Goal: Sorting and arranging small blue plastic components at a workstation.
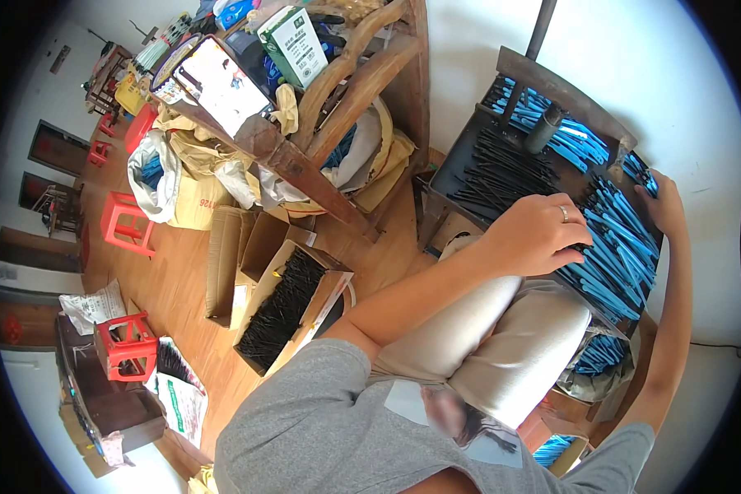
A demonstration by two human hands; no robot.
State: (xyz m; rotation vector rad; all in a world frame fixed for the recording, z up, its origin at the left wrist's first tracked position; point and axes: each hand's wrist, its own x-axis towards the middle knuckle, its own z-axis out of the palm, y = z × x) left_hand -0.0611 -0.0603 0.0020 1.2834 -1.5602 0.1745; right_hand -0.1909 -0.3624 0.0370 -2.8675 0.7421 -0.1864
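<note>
Several long thin blue strips (613,239) lie heaped in the right part of a dark tray-topped stand (449,177) before me. Thin black rods (510,169) are piled in its left part, and more blue strips (580,144) lie along the far side, beside an upright metal post (543,130). My left hand (543,233), with a ring on it, is closed over the near edge of the blue heap; what its fingertips pinch is hidden. At the tray's right edge my right hand (665,206) has its fingers closed round blue-and-black strips (638,173).
On the floor to my left stands a cardboard box (247,356) of black rods. Beyond it are a wooden frame (288,165) with cluttered goods on top, sacks (202,193) and red stools (128,224). Below the tray sits a bag of blue strips (601,354). A white wall rises on the right.
</note>
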